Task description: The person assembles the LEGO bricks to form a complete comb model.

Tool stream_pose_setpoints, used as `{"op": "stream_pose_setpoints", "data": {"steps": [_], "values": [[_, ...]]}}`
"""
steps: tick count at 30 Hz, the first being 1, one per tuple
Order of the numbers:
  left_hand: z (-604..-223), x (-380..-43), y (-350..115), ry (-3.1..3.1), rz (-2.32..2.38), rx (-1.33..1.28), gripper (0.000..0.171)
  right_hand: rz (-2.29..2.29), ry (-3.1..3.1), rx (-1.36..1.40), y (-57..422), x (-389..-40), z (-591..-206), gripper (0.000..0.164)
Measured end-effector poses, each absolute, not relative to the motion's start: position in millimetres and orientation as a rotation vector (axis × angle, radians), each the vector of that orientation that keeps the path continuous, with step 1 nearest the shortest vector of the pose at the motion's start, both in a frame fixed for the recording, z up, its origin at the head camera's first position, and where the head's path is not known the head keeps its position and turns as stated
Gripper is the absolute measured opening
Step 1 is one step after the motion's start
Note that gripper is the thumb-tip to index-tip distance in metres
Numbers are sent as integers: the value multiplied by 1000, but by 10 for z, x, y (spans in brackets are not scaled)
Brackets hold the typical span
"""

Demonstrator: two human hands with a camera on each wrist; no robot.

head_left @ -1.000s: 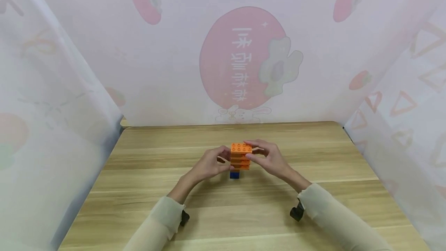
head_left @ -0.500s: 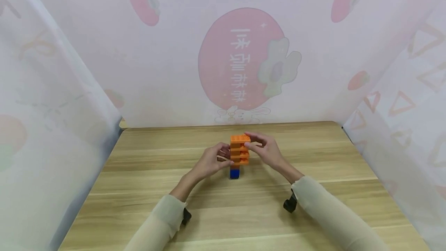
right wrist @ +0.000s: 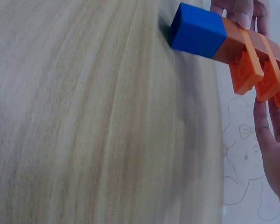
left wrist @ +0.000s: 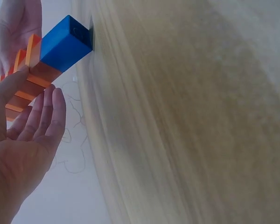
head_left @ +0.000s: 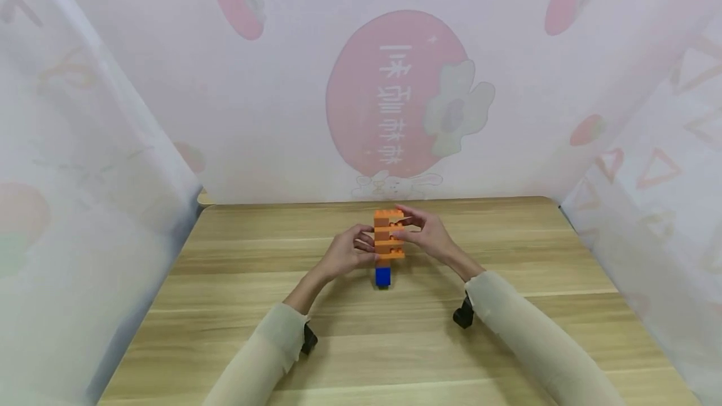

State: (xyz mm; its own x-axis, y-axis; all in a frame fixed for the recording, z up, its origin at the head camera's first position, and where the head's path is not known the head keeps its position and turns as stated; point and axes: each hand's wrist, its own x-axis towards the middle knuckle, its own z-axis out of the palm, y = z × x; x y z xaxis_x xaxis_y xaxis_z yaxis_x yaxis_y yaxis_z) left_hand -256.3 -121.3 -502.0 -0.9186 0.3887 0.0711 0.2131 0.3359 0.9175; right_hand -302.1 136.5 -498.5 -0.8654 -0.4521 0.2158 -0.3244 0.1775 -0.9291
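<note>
A tall stack of orange toy building bricks point(head_left: 382, 235) stands between the two hands, its wider plates jutting to the right like comb teeth. At its lower end sits a blue brick point(head_left: 383, 276), with a thin green sliver showing beneath it. In the left wrist view the stack leans, and the end face of the blue brick point(left wrist: 65, 42) shows. My left hand point(head_left: 346, 254) pinches the lower orange bricks between thumb and fingers from the left. My right hand point(head_left: 430, 237) grips the upper jutting plates from the right, thumb in front and fingers behind.
A wood-grain table point(head_left: 361, 356) lies under the hands. White printed curtains point(head_left: 271, 111) stand along its back and both sides. A small black device point(head_left: 464, 313) is worn under the right wrist, another point(head_left: 308, 338) under the left.
The stack's top has moved up and away in the head view, baring more of its front. Both hands have moved slightly away from the body; more of the blue brick and a green sliver show.
</note>
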Motion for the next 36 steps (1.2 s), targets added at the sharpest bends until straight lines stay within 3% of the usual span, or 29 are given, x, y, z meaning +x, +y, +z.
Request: {"op": "stream_pose_setpoints", "data": {"steps": [11, 22, 30, 36], "values": [[-5019, -2593, -1215, 2356, 1631, 493, 65, -1707, 2331, -678, 1394, -3118, -5093, 72], [-5014, -2639, -1192, 2271, 1590, 373, 78, -1713, 2262, -661, 1369, -3218, -5208, 70], [-5020, -2669, -1202, 2241, 1571, 300, 78, -1570, 2190, -667, 1385, -3286, -5264, 89], [-5037, -2690, -1199, 2232, 1563, 325, 70, -1545, 2172, -687, 1370, -3316, -5274, 91]]}}
